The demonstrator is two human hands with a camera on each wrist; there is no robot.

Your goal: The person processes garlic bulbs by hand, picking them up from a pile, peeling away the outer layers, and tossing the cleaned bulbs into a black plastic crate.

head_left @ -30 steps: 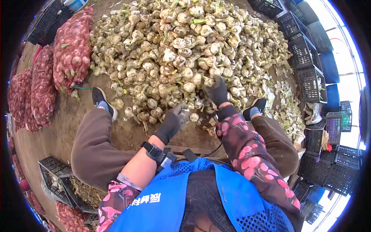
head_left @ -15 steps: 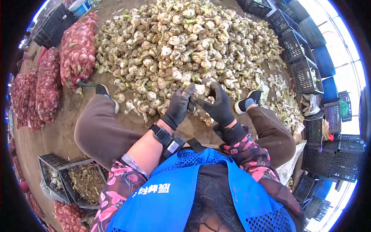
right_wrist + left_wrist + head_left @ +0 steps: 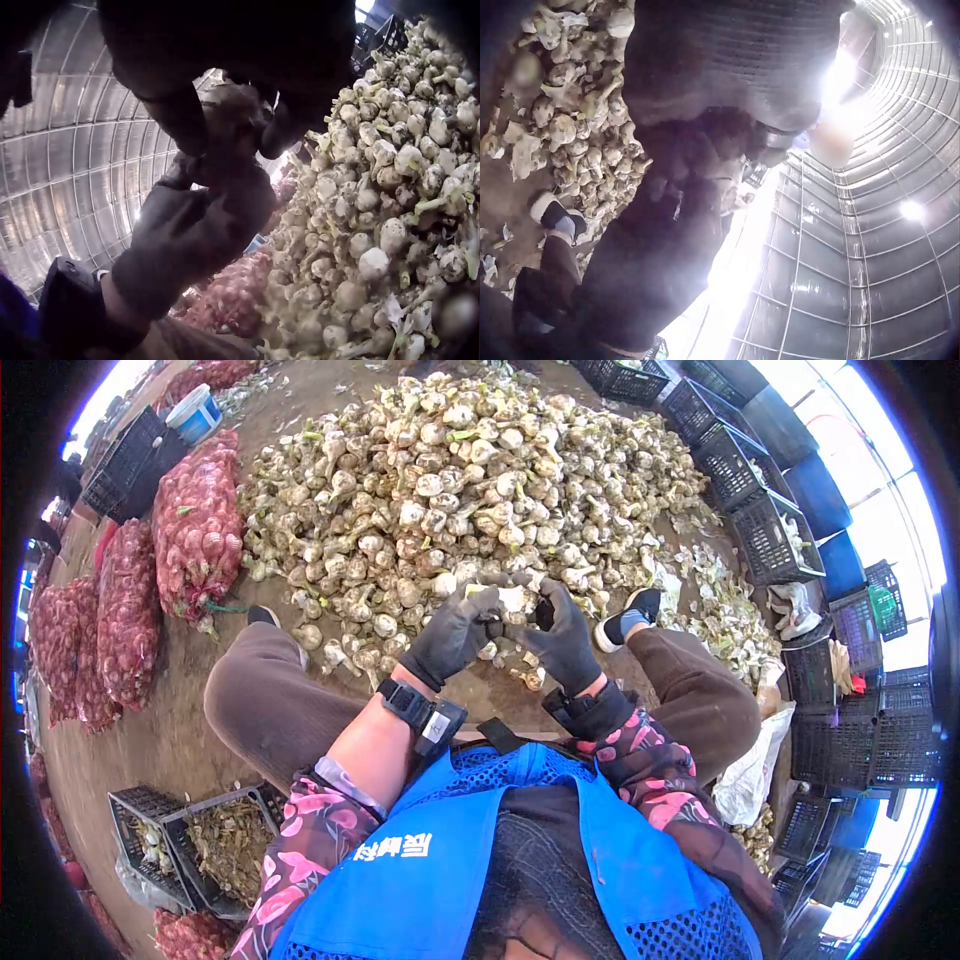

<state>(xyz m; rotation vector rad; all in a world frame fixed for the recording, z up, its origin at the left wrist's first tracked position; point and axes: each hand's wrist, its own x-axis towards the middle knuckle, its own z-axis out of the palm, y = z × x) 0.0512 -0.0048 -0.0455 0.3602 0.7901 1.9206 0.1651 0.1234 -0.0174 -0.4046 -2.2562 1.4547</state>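
Note:
I sit on the ground in front of a big pile of garlic bulbs (image 3: 470, 480). Both hands wear dark gloves and meet in front of my chest. My left hand (image 3: 470, 622) and right hand (image 3: 552, 618) together hold one pale garlic bulb (image 3: 514, 600) just above the near edge of the pile. In the right wrist view the right fingers (image 3: 172, 112) curl round the dirty garlic bulb (image 3: 229, 112) while the left hand (image 3: 196, 225) grips it from below. The left wrist view shows mostly the dark left glove (image 3: 727, 67) and part of the garlic pile (image 3: 562, 112).
Red mesh sacks (image 3: 195, 520) full of bulbs lie at the left. Black plastic crates (image 3: 765, 535) line the right side, and a black crate (image 3: 195, 840) of trimmings stands by my left knee. Peeled skins (image 3: 735, 615) litter the ground at right. A blue bucket (image 3: 195, 412) stands far left.
My right hand has come back from the pile with a bulb. Both hands have risen and joined on it in front of me.

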